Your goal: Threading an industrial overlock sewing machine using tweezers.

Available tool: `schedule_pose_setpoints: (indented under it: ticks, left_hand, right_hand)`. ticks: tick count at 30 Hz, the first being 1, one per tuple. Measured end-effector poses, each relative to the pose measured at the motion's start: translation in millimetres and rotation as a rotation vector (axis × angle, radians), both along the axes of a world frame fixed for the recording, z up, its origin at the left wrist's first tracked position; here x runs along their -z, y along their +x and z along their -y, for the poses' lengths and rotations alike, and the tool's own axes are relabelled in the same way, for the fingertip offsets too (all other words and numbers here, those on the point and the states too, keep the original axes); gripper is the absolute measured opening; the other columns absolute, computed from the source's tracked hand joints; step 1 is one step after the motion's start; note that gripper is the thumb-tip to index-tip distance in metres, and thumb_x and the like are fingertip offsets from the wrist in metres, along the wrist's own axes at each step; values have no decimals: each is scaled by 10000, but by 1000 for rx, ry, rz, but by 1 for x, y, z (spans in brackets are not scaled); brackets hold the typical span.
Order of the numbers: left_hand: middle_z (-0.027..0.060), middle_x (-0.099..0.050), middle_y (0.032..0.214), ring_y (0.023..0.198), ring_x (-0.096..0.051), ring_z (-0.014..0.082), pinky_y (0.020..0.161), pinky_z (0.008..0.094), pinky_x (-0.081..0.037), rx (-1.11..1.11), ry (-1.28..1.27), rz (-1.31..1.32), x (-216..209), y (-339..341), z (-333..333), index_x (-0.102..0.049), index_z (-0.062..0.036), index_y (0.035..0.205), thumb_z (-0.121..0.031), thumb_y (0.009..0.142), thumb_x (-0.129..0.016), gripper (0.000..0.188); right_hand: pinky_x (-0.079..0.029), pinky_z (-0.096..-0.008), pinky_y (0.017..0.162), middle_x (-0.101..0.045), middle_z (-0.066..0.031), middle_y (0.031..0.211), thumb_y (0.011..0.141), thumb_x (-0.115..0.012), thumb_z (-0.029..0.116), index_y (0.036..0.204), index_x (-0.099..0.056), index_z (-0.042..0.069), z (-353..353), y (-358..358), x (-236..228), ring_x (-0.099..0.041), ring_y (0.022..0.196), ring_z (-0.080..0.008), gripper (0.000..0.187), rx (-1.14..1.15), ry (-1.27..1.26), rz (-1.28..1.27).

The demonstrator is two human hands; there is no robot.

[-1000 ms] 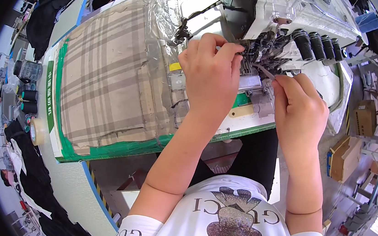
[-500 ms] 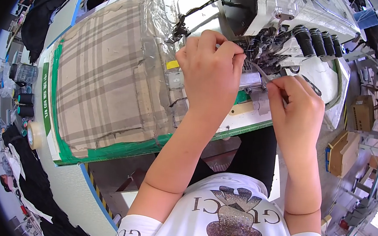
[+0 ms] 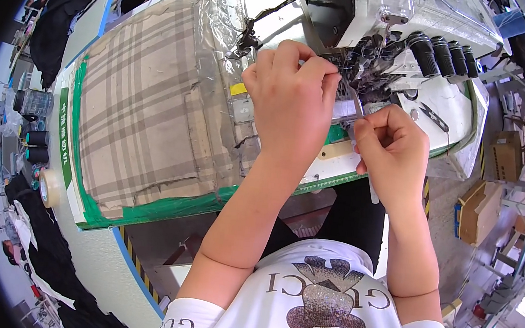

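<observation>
Pinching closed at one white sewing machine [image 3: 418, 20] were two hands, left hand [image 3: 291, 100] and right hand [image 3: 392, 149], four black knobs [image 3: 443, 55] beyond the fingers [image 3: 324, 68], a plaid-covered table [image 3: 145, 120] leftward.

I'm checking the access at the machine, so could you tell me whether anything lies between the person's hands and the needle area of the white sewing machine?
Nothing visible does. The left hand and right hand are already at the dark needle area of the white sewing machine; a thin metal tool runs between them. The fingers hide the exact contact.
</observation>
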State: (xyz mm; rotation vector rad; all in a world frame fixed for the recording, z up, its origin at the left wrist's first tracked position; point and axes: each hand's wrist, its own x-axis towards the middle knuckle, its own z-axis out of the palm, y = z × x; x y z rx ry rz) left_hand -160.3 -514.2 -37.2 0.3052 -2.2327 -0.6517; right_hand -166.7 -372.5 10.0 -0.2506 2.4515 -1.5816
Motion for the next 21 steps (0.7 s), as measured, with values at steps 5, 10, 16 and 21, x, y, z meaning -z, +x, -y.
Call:
schedule_pose_setpoints:
  ticks: [5, 10, 16, 21]
  left_hand:
    - [-11, -571, 919, 922, -518, 221, 854, 400, -359, 3, -10, 9, 0, 0, 0, -702, -137, 777, -139, 730, -774, 86]
    - [-10, -571, 920, 923, -521, 225, 854, 404, -361, -2, -16, 17, -1, 0, 0, -704, -134, 781, -132, 728, -773, 87]
    - [-6, -572, 918, 923, -522, 227, 857, 404, -360, 3, -10, 7, -1, 0, -1, -704, -128, 783, -124, 726, -770, 87]
    - [-8, -571, 915, 919, -521, 227, 857, 404, -359, 1, -12, 3, -1, 0, -1, -704, -127, 782, -122, 725, -770, 88]
  right_hand:
    - [-399, -242, 438, -570, -32, 539, 841, -676, 46, 744, -612, -6, -1, -2, 1, -520, 446, -68, 126, 3, 43, -50]
    - [-423, -250, 495, -584, -51, 562, 820, -679, 37, 760, -624, -6, -3, -5, 3, -539, 504, -83, 92, -18, 115, -155]
    - [-443, -251, 519, -613, -66, 590, 819, -685, 35, 768, -629, -7, -4, -5, 2, -560, 531, -89, 87, -32, 120, -163]
    - [-446, -253, 517, -615, -69, 592, 822, -684, 27, 763, -623, -9, -4, -6, 3, -565, 525, -96, 92, -32, 134, -198]
